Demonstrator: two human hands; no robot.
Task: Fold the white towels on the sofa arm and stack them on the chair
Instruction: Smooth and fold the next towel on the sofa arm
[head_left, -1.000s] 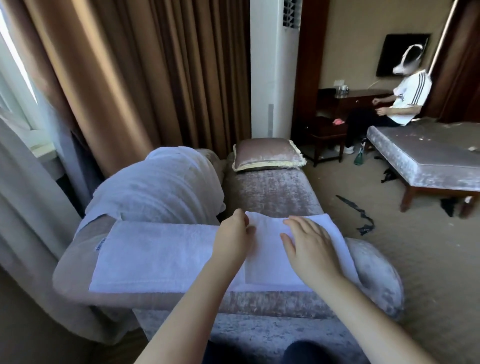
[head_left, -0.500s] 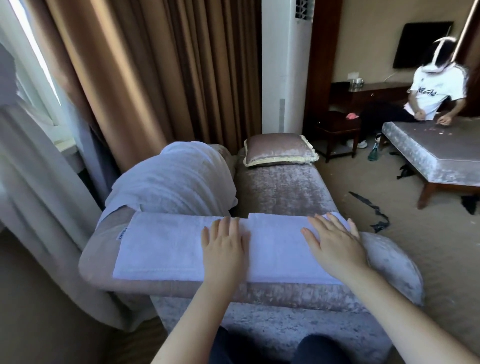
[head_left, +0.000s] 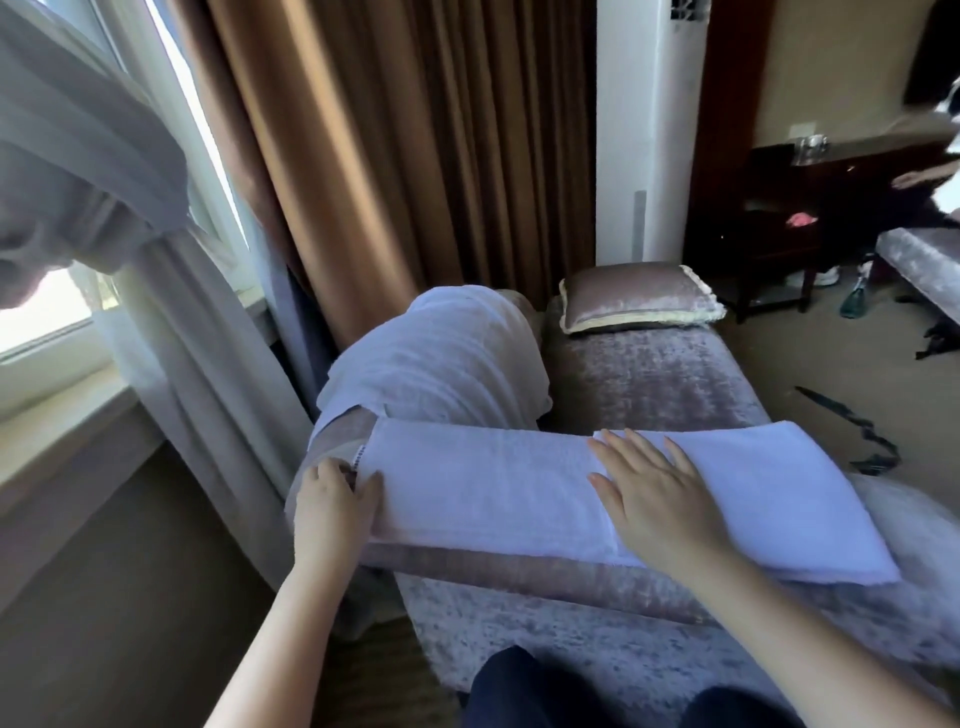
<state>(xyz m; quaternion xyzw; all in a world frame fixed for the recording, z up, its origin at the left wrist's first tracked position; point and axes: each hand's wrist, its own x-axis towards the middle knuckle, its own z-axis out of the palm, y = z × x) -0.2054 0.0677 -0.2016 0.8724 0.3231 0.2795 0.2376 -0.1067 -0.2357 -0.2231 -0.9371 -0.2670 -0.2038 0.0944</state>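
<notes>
Fabric covers most of the sofa arm's top: a white towel, folded into a long band, lies along it from near the arm's left end almost to its right end. The band's long sides run roughly parallel to the arm's near and far edges. Its right part is doubled, with an upper layer laid back over the lower one. The edge of that layer crosses the band about midway.

The left hand is at the towel's left end, close to the left end of the arm. Its thumb lies on top of the cloth and its fingers curl at the short hem, gripping that end. The right hand rests flat on the towel's middle, palm down and fingers spread and straight. It presses on the cloth right where the upper layer's edge runs, and holds nothing. The two hands are well apart, with a bare stretch of single-layer towel between them.

Beyond the arm's far edge, a loose heap of white towels is draped over the sofa's back, just touching the folded band's far left corner. A velvet cushion sits at the far end of the sofa seat. Brown curtains hang behind.
</notes>
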